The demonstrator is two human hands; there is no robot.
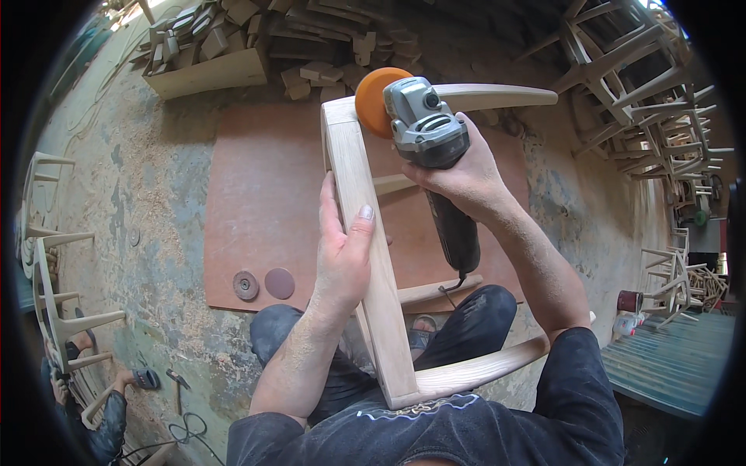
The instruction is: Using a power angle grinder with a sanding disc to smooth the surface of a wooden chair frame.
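Note:
A pale wooden chair frame point(386, 330) stands between my bent knees, with curved legs reaching right at its far and near ends. My left hand point(344, 260) is wrapped around its long rail, thumb on top and fingers on the outer side. In my right hand point(470, 175) is a grey and black angle grinder point(426, 128), held around its body behind the gear head. The grinder's orange backing pad point(374, 93) is at the frame's far corner joint; whether it touches the wood I cannot tell. Dust coats both forearms.
A brown board point(264, 186) lies under the frame, with two round sanding discs point(280, 283) on it. Beyond sits a box point(210, 76) of wood offcuts. Chair frames point(629, 70) are stacked at right. At lower left are a co-worker point(105, 423), a hammer point(178, 388) and a cable point(186, 429).

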